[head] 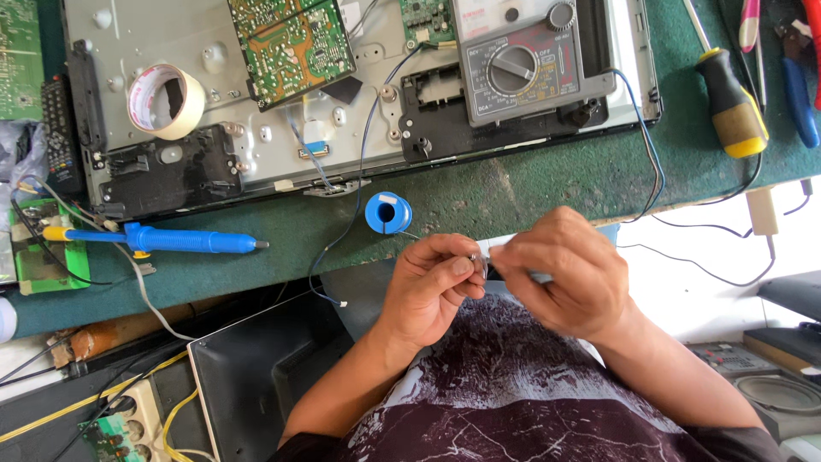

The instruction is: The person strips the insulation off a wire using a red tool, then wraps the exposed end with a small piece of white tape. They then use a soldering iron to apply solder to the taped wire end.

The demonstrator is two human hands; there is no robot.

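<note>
My left hand (432, 282) and my right hand (560, 274) meet close to my chest, over the near edge of the green workbench (547, 192). Both pinch a small metallic part (481, 261) between fingertips; it is too small to tell what it is. A thin pale piece (540, 277) shows under my right fingers. A blue solder spool (387, 213) lies on the bench just beyond my left hand, with a thin wire running from it towards my hands.
An opened flat-screen chassis (256, 137) with circuit boards (291, 47) spans the back. On it sit a tape roll (165, 101) and an analogue multimeter (522, 64). A blue desoldering pump (171, 239) lies left; a yellow-black screwdriver (731, 103) and pliers (795, 85) right.
</note>
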